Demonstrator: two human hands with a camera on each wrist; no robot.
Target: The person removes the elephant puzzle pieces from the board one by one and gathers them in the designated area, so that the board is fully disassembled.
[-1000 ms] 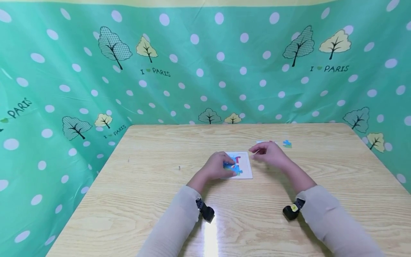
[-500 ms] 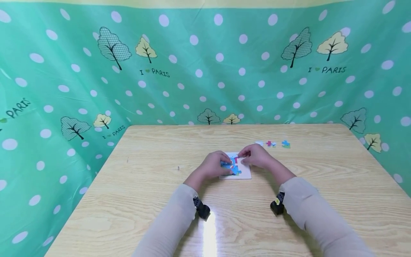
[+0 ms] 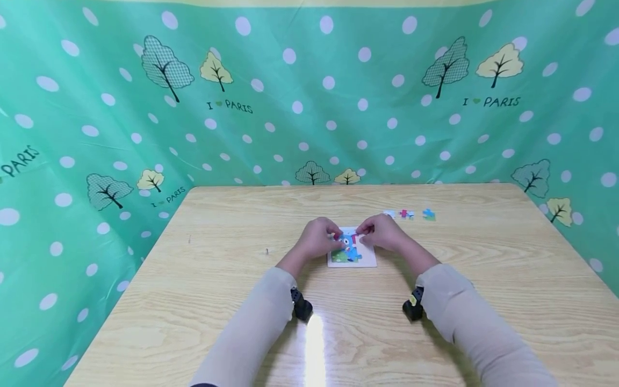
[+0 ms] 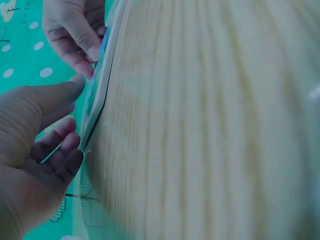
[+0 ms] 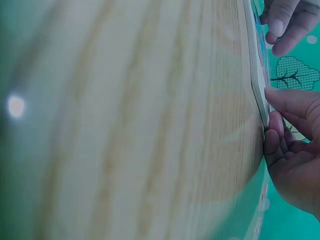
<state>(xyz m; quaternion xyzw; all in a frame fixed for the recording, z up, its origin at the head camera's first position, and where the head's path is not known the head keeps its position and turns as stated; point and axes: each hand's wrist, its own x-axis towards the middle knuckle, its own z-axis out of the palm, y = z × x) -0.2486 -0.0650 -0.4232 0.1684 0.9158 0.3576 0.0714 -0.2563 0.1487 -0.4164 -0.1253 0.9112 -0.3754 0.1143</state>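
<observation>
A small square jigsaw puzzle with a white tray lies on the table, its picture showing a blue cartoon figure over green. The right part of its tray is bare white. My left hand rests over the puzzle's left side, thumb and fingers apart; in the left wrist view the thumb reaches the tray's edge. At the upper right corner my right hand pinches a thin puzzle piece, mostly hidden by the fingers. From the right wrist, that thumb sits right at the tray's rim.
Behind the right hand lie loose puzzle pieces: a whitish one, a red and white one and a blue-green one. A tiny dark mark shows left of the puzzle on the wooden table. A green polka-dot curtain hangs behind.
My right hand has come left from beside the loose pieces to the puzzle's upper right. The left hand has shifted slightly up, uncovering more of the picture's lower left.
</observation>
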